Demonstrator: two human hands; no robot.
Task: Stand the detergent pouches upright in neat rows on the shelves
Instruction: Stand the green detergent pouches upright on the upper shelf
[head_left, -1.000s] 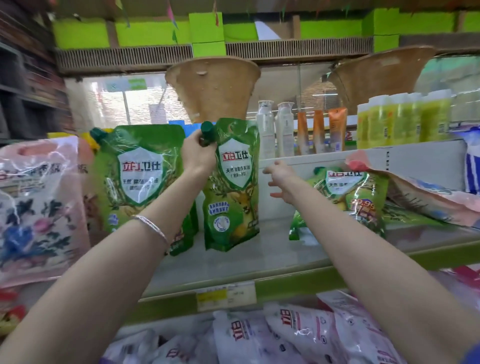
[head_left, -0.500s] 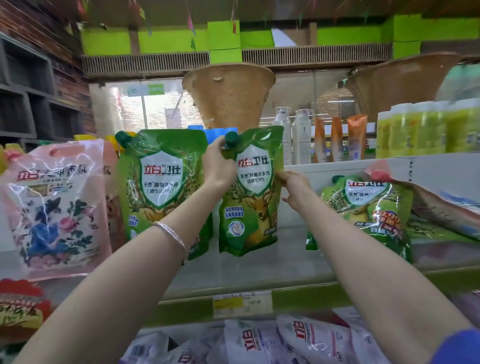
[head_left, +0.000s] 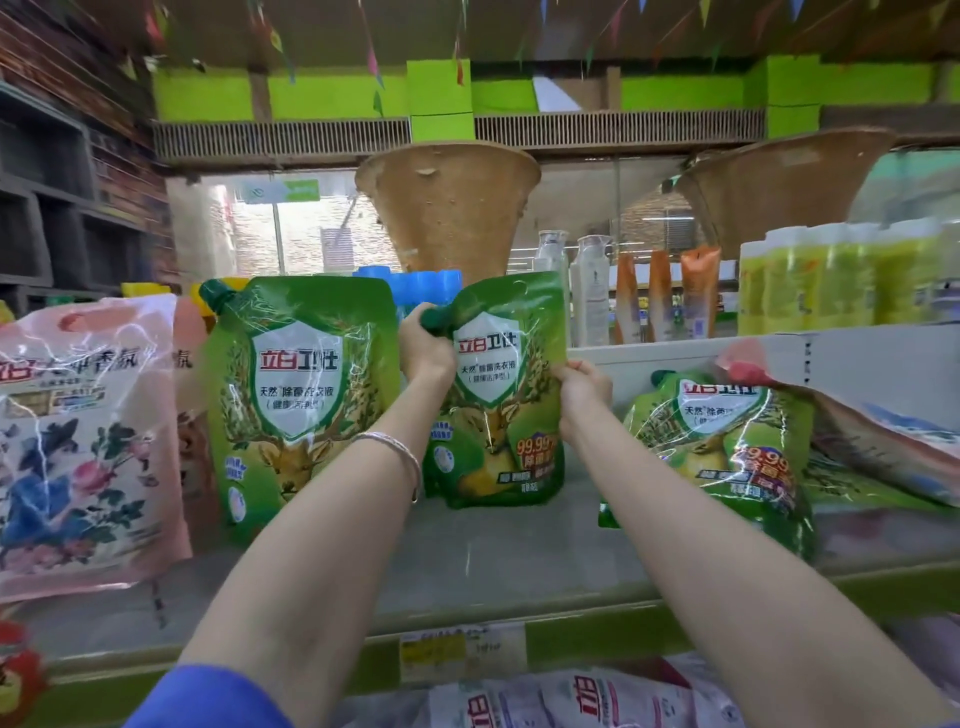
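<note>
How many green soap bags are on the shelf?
3: one standing at left, one held in both hands at the middle, one leaning at right. More may hide behind.

The left forearm covers the lower right corner of the tall green detergent pouch (head_left: 296, 395); the pink floral plastic bag (head_left: 88, 441) runs off the left edge; the yellow-green bottles (head_left: 841, 275) are blurred.

Bare shelf floor (head_left: 519, 561) lies open in front of the held green spouted detergent pouch (head_left: 498, 395), and a gap stays clear to its right. That gap ends at a slumped green pouch (head_left: 722, 447) (leaning, not upright). Left, a standing green pouch (head_left: 296, 395) and a pink floral bag (head_left: 83, 436) close the way.
</note>
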